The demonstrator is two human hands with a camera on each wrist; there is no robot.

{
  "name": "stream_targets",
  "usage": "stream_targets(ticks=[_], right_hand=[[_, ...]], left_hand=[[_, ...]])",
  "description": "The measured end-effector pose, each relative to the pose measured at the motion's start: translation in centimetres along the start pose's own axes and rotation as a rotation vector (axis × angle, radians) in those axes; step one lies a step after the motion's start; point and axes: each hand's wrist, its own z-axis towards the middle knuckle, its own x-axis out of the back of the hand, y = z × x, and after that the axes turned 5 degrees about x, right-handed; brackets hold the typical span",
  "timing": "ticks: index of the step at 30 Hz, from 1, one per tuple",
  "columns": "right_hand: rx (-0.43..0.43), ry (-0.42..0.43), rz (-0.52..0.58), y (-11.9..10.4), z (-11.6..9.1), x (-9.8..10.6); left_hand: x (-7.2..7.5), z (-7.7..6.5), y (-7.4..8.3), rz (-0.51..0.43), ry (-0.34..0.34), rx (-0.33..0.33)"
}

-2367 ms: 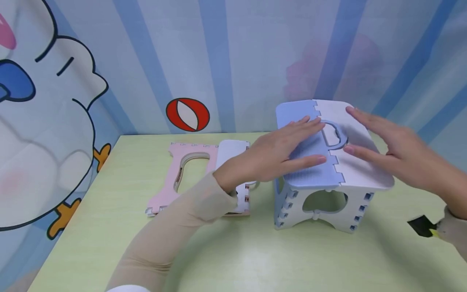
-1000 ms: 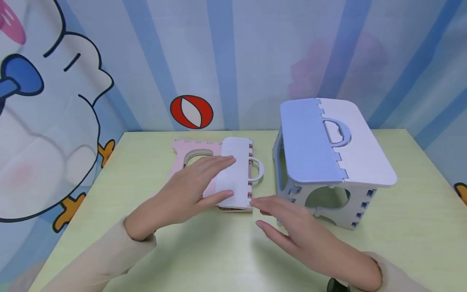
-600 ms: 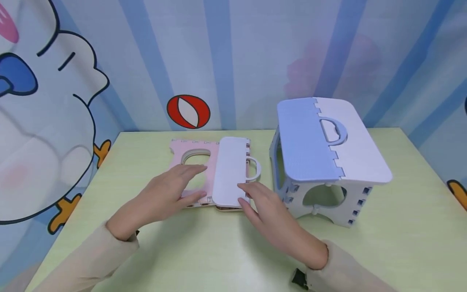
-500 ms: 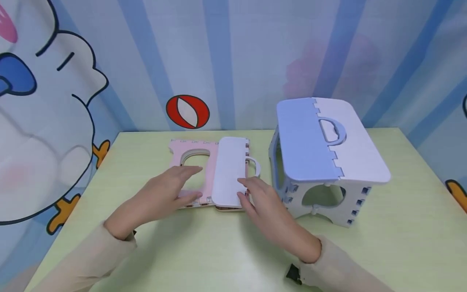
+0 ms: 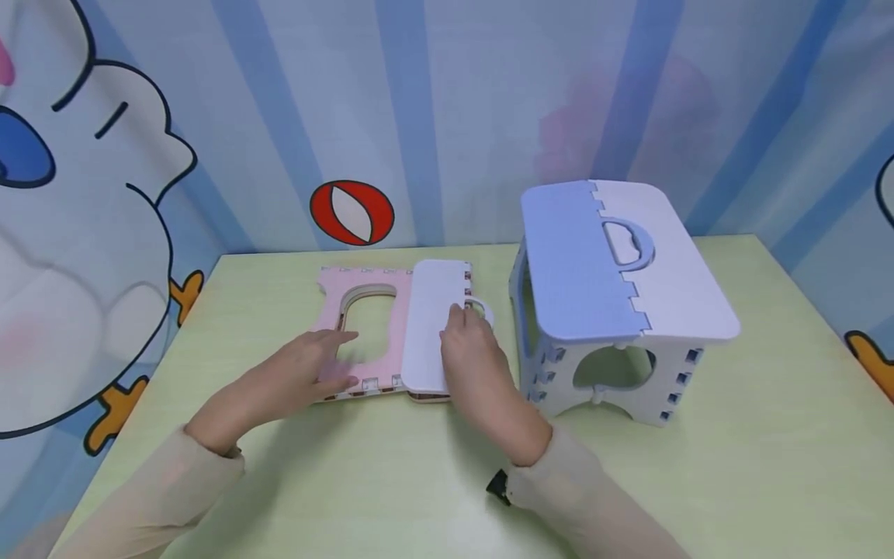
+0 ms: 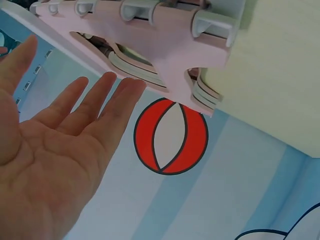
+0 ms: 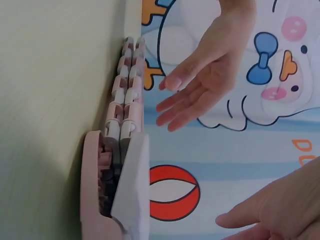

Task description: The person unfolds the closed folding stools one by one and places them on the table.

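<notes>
A folded step stool (image 5: 427, 326) lies flat on the table, with pink leg panels to the left, a white top half, and a white carry handle (image 5: 488, 312) on its right side. My right hand (image 5: 482, 373) is over the right part of the white top, fingertips by the handle. In the right wrist view, the right hand's thumb (image 7: 245, 210) is extended and stands apart from the stool; its fingers are mostly cut off. My left hand (image 5: 289, 380) hovers over the pink panel's near-left corner, fingers extended, as the left wrist view also shows.
An unfolded blue and white step stool (image 5: 576, 264) stands upright on the right, its handle lying on the top. The pale green table (image 5: 377, 481) meets a striped cartoon backdrop (image 5: 475, 116) at the back. A small black piece (image 5: 498, 487) sits at the right cuff.
Both hands have come from the standing stool to the folded one. Lately the right hand moved up and left toward the handle, its fingers drawn together; the left hand shifted left.
</notes>
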Motion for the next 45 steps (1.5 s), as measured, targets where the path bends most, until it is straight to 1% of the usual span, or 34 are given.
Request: stream_targets(ticks=[4, 7, 9, 11, 15, 18, 25, 28, 31, 35, 37, 39, 42, 45], right_hand=[[-0.062, -0.037, -0.115, -0.2, 0.9, -1.0], [-0.102, -0.036, -0.172, -0.1, 1.5, -1.6], [-0.126, -0.035, -0.197, 0.1, 1.9, -2.1], [-0.162, -0.046, -0.184, 0.4, 2.3, -2.5], [-0.226, -0.105, -0.11, 1.2, 2.8, -3.2], [-0.256, -0.135, -0.073, 1.8, 3.2, -3.4], [-0.305, -0.191, -0.093, 2.8, 3.7, -3.4], [-0.324, -0.185, -0.086, 3.0, 3.6, -3.8], [-0.332, -0.184, -0.085, 3.0, 3.4, -4.3], [-0.325, -0.15, -0.107, 3.0, 3.2, -4.9], [-0.326, -0.14, -0.112, 3.1, 3.2, -5.1], [-0.334, -0.133, -0.109, 3.2, 3.3, -5.3], [-0.356, -0.15, -0.101, 3.4, 3.5, -5.4], [-0.382, -0.151, -0.09, 3.6, 3.7, -5.4]], left_hand=[[-0.4, 0.3, -0.5, -0.027, -0.026, -0.008], [-0.7, 0.6, -0.7, -0.026, -0.043, -0.016], [-0.9, 0.8, -0.8, -0.009, -0.047, -0.019], [-1.0, 0.9, -0.8, 0.008, -0.049, -0.013], [-1.1, 1.1, -0.9, 0.028, -0.048, -0.016], [-1.2, 1.2, -0.9, 0.039, -0.047, -0.033], [-1.4, 1.6, -0.9, 0.013, -0.087, -0.051], [-1.6, 1.4, -1.0, 0.004, -0.074, -0.088], [-1.8, 1.2, -1.0, 0.007, -0.065, -0.11], [-2.0, 1.0, -0.8, 0.02, -0.067, -0.106], [-2.0, 0.9, -0.7, 0.031, -0.058, -0.112], [-2.1, 0.9, -0.6, 0.053, -0.046, -0.12], [-2.2, 0.8, -0.5, 0.113, -0.023, -0.136], [-2.4, 0.8, -0.6, 0.156, -0.011, -0.132]])
